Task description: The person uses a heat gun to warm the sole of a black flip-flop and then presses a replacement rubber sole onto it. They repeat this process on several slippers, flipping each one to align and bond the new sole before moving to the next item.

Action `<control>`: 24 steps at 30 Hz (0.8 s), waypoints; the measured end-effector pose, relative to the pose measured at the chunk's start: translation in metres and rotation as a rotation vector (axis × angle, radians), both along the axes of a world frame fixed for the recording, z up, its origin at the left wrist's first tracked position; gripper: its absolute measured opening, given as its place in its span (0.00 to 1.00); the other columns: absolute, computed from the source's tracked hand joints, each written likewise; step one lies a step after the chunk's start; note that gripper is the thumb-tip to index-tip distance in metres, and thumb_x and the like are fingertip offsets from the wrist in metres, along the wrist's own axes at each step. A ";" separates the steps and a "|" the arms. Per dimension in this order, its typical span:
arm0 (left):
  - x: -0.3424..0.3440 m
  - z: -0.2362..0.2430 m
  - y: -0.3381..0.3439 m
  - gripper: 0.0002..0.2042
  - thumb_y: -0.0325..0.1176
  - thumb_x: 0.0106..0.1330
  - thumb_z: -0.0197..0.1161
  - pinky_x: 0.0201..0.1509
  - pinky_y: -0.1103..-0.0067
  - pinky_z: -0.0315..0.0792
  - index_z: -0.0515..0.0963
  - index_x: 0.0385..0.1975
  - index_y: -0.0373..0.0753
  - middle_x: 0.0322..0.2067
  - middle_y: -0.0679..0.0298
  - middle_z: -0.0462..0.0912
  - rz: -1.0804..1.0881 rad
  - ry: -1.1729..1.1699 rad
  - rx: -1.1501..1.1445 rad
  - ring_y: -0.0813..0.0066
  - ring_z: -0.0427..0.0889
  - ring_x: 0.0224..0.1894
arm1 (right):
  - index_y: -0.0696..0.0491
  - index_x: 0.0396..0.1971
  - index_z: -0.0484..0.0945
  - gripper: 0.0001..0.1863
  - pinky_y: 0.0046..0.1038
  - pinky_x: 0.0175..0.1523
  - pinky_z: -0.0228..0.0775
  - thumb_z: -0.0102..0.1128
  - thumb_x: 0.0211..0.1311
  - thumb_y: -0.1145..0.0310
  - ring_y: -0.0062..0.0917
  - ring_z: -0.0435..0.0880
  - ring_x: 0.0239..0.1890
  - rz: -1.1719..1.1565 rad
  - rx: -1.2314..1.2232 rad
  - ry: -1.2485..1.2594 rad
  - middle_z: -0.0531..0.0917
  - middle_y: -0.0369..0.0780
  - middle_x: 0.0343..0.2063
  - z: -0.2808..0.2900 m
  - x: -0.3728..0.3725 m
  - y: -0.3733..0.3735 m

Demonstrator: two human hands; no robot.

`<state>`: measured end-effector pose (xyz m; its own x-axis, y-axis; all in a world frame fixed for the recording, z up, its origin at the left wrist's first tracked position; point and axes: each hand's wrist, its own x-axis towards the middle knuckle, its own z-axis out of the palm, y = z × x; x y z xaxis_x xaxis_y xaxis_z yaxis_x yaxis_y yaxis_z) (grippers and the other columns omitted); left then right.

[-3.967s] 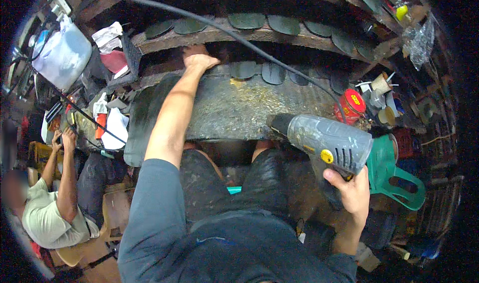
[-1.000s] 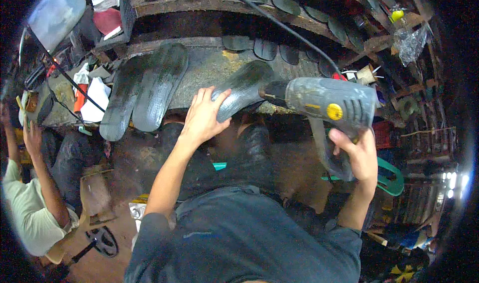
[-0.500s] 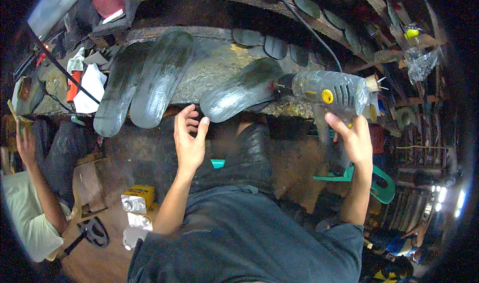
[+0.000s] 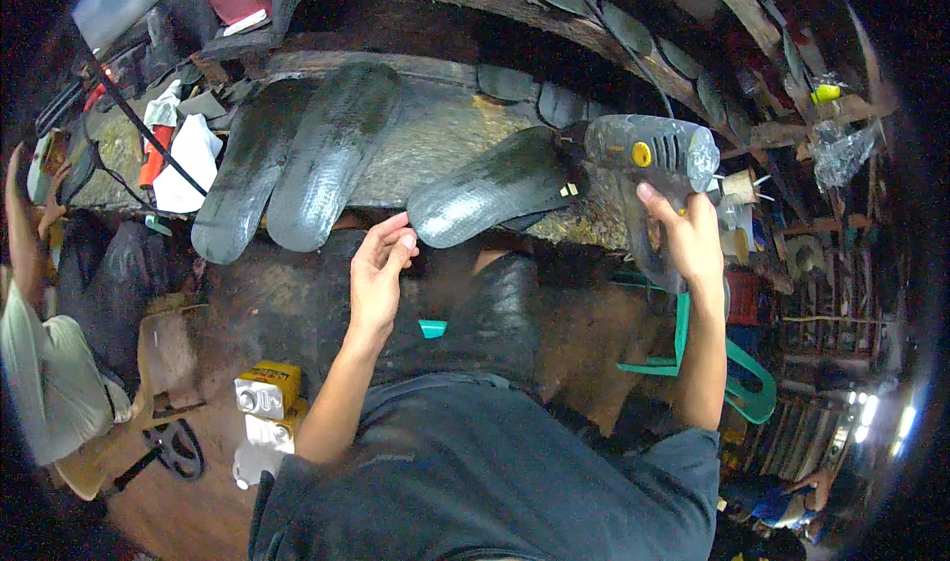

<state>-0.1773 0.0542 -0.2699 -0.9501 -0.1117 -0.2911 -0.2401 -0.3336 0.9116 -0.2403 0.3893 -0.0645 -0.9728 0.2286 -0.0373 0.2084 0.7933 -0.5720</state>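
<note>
A dark, glossy shoe sole [image 4: 485,190] lies slantwise on the worn workbench [image 4: 421,165]. At its near left end my left hand [image 4: 381,264] has its fingers curled, with thumb and forefinger closed at the sole's edge. My right hand [image 4: 683,239] grips the handle of a grey heat gun [image 4: 648,150] with a yellow round mark and vent slots. Its dark nozzle points left, just beyond the sole's far right end. Small pale yellow bits [image 4: 568,191] show at the sole's right edge. Two more long soles, a left one [image 4: 247,165] and a right one [image 4: 332,160], lie side by side, overhanging the front edge.
Several sole pieces [image 4: 633,29] line the shelf behind the bench. A cord runs down behind the heat gun. An orange tube [image 4: 155,155] and white paper [image 4: 190,165] lie at left, near another person's arm [image 4: 49,200]. Yellow tins [image 4: 267,388] stand below; a green chair [image 4: 749,378] is at right.
My right hand has raised the heat gun slightly, away from the sole. My left thumb and forefinger have drawn closer together at the sole's edge. The other person's arm has moved back.
</note>
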 end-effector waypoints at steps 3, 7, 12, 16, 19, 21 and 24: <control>-0.001 -0.002 -0.001 0.18 0.35 0.78 0.63 0.51 0.79 0.75 0.79 0.63 0.35 0.49 0.64 0.86 -0.010 -0.012 0.018 0.77 0.83 0.47 | 0.59 0.40 0.83 0.26 0.30 0.33 0.70 0.76 0.63 0.48 0.22 0.78 0.23 -0.034 0.014 -0.088 0.82 0.36 0.21 -0.002 -0.011 0.002; 0.000 -0.003 -0.003 0.18 0.33 0.79 0.61 0.52 0.78 0.75 0.79 0.64 0.35 0.50 0.63 0.86 -0.011 -0.014 0.130 0.77 0.83 0.48 | 0.58 0.39 0.84 0.26 0.28 0.31 0.68 0.77 0.63 0.48 0.20 0.77 0.22 -0.015 0.004 -0.052 0.81 0.35 0.21 -0.007 -0.015 -0.001; 0.000 -0.003 -0.004 0.18 0.34 0.80 0.58 0.54 0.78 0.74 0.79 0.65 0.35 0.51 0.62 0.86 -0.022 0.015 0.168 0.76 0.82 0.49 | 0.58 0.40 0.85 0.24 0.27 0.30 0.69 0.77 0.63 0.49 0.18 0.77 0.22 0.074 -0.138 -0.113 0.83 0.35 0.23 -0.001 -0.007 -0.012; 0.001 -0.002 -0.006 0.21 0.40 0.81 0.57 0.56 0.77 0.75 0.78 0.66 0.35 0.52 0.62 0.85 -0.037 0.001 0.185 0.75 0.84 0.50 | 0.58 0.45 0.84 0.23 0.27 0.30 0.70 0.77 0.64 0.53 0.17 0.78 0.23 0.144 -0.179 -0.141 0.84 0.34 0.26 0.006 0.002 -0.027; 0.003 -0.001 -0.007 0.22 0.42 0.82 0.56 0.56 0.76 0.75 0.77 0.66 0.34 0.54 0.61 0.85 -0.039 0.008 0.244 0.74 0.84 0.50 | 0.57 0.48 0.84 0.23 0.27 0.31 0.71 0.76 0.65 0.54 0.17 0.78 0.23 0.204 -0.247 -0.144 0.84 0.33 0.27 0.011 0.012 -0.038; 0.004 -0.001 -0.007 0.25 0.46 0.83 0.53 0.57 0.75 0.75 0.76 0.67 0.33 0.55 0.59 0.85 -0.042 0.014 0.263 0.73 0.83 0.51 | 0.57 0.49 0.84 0.22 0.26 0.32 0.71 0.76 0.65 0.55 0.17 0.78 0.24 0.233 -0.308 -0.169 0.84 0.33 0.27 0.015 0.020 -0.044; 0.005 0.000 -0.006 0.27 0.51 0.84 0.50 0.58 0.74 0.74 0.76 0.67 0.33 0.55 0.59 0.85 -0.038 0.006 0.305 0.72 0.83 0.52 | 0.57 0.52 0.83 0.25 0.25 0.32 0.71 0.76 0.64 0.55 0.16 0.78 0.24 0.265 -0.263 -0.183 0.86 0.35 0.29 0.017 0.027 -0.055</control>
